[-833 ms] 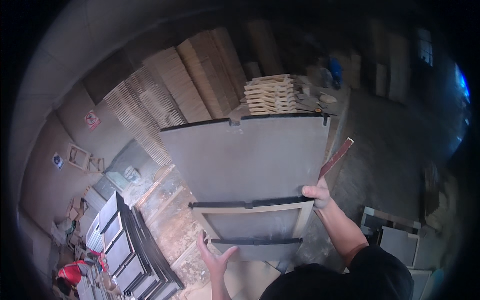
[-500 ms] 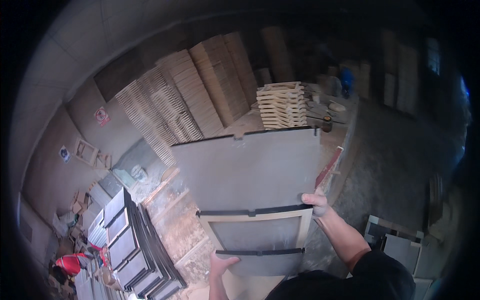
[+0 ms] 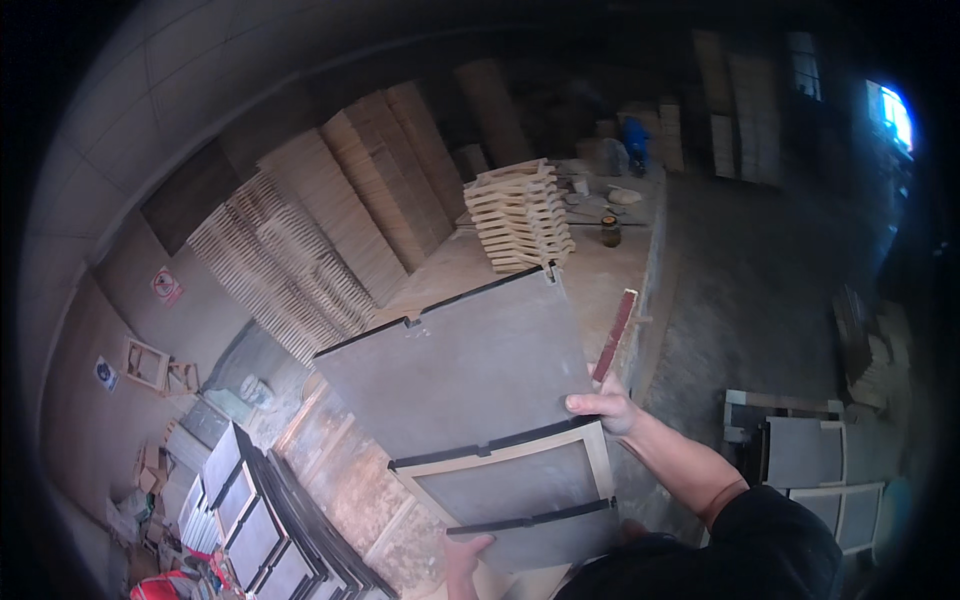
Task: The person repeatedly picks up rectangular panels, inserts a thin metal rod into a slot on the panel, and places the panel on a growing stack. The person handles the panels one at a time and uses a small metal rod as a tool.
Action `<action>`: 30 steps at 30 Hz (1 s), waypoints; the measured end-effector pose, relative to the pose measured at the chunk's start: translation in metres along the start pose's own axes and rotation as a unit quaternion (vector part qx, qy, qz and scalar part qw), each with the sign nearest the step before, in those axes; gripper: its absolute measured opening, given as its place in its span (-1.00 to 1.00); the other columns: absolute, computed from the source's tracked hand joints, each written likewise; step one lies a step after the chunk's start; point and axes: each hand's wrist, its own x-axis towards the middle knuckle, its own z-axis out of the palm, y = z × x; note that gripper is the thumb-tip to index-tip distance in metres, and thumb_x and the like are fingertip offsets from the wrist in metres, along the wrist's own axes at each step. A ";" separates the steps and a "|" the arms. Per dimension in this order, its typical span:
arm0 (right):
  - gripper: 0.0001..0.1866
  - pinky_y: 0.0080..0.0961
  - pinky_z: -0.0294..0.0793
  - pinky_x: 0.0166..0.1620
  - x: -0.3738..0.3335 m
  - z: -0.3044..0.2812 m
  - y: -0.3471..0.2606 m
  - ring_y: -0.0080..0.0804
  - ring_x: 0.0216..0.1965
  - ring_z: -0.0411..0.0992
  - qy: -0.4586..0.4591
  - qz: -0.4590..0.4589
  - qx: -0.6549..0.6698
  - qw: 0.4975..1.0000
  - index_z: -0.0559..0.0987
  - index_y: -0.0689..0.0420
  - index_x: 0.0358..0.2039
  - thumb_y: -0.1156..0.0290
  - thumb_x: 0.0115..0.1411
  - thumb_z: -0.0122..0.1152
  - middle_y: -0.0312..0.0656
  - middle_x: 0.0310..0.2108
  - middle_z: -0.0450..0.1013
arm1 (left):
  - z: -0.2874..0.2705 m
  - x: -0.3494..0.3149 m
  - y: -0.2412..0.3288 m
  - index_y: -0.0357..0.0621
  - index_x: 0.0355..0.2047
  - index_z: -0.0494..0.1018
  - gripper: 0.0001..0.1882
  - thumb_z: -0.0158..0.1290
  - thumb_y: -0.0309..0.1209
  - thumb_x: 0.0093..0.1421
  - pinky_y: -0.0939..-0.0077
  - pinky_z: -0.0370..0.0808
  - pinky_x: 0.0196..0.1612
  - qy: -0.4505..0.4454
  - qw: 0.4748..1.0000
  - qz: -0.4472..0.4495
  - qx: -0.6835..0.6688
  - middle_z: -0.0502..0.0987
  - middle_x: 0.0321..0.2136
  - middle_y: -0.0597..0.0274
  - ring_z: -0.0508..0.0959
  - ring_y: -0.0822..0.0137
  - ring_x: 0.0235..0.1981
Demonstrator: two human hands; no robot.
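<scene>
A tall grey panel (image 3: 455, 365) with black edge strips and a pale wood-framed section lower down leans in front of me, its top edge slanting up to the right. My right hand (image 3: 612, 408) is closed on its right edge, thumb over the front and fingers hidden behind. Low on the panel's left side, my left hand (image 3: 464, 562) grips near the bottom black strip, its thumb lying on the front; the other fingers are out of sight. A narrow reddish-brown strip (image 3: 614, 335) rises just above my right hand; whether I hold it cannot be told.
Stacked grey panels with black edges (image 3: 265, 520) stand at lower left. Behind the held panel are a pile of pale wooden frames (image 3: 515, 215), a dark jar (image 3: 610, 231) and tall wood stacks (image 3: 390, 170). More framed panels (image 3: 805, 450) stand at right.
The view has turned, shifting the surroundings leftward. The panel has tilted, its top left corner lower relative to the right. Both hands keep their hold.
</scene>
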 end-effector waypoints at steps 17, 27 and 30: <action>-0.67 -0.55 0.48 -0.28 -0.094 -0.078 -0.031 -0.62 -0.41 0.45 0.342 -0.117 -0.166 0.918 0.63 0.20 -0.34 0.15 0.31 0.35 -0.33 -0.44 0.53 | 0.102 -0.046 0.011 -0.44 0.28 0.23 -0.21 0.28 -0.55 0.04 0.05 0.49 0.20 -0.028 0.993 -0.108 -0.026 0.46 0.12 -0.10 0.53 -0.02 0.06; -0.39 -0.43 0.57 -0.19 -0.306 -0.180 -0.020 -0.46 -0.38 0.57 0.395 0.147 -0.178 0.889 0.65 0.25 -0.25 -0.18 0.22 0.33 -0.18 -0.41 0.60 | 0.105 -0.034 -0.032 -0.37 0.29 0.26 -0.04 0.35 0.04 0.08 -0.06 0.33 0.32 -0.106 0.987 -0.116 -0.016 0.37 0.24 -0.09 0.39 -0.07 0.22; -0.25 -0.50 0.53 -0.27 -0.369 -0.182 -0.023 -0.47 -0.41 0.56 0.349 0.292 -0.120 0.882 0.65 0.25 -0.19 -0.34 0.18 0.28 -0.18 -0.34 0.61 | 0.167 -0.055 -0.007 -0.29 0.34 0.21 0.09 0.41 0.12 -0.03 -0.13 0.26 0.37 -0.221 0.957 -0.131 -0.138 0.31 0.30 -0.04 0.33 -0.07 0.29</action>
